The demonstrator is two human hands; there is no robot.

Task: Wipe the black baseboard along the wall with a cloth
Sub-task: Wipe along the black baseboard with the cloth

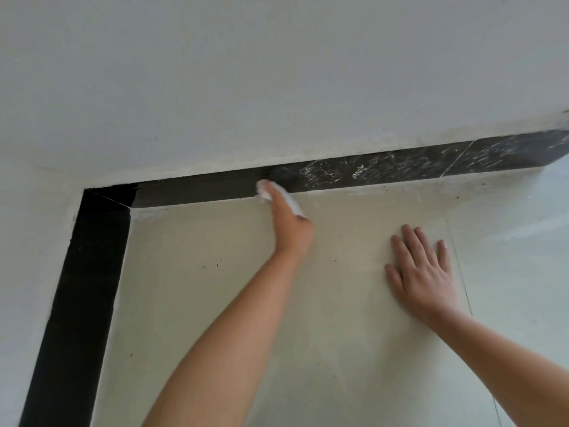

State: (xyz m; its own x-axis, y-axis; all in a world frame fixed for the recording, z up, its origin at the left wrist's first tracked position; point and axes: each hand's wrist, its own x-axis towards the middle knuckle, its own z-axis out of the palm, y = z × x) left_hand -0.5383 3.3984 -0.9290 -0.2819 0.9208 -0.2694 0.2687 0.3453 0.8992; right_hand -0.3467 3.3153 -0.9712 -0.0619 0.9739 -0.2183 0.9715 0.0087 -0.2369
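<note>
The left hand (288, 223) presses a white cloth (277, 195) against the black baseboard (200, 189), fingers stretched straight along it, at the point where the dark clean stretch toward the corner meets the white-smeared stretch. The right hand (421, 272) lies flat and spread on the pale floor (215, 303), near the baseboard, holding nothing.

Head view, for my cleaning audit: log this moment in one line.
left hand presses white cloth on black baseboard | right hand flat on beige floor tile | streaks remain rightward
</note>
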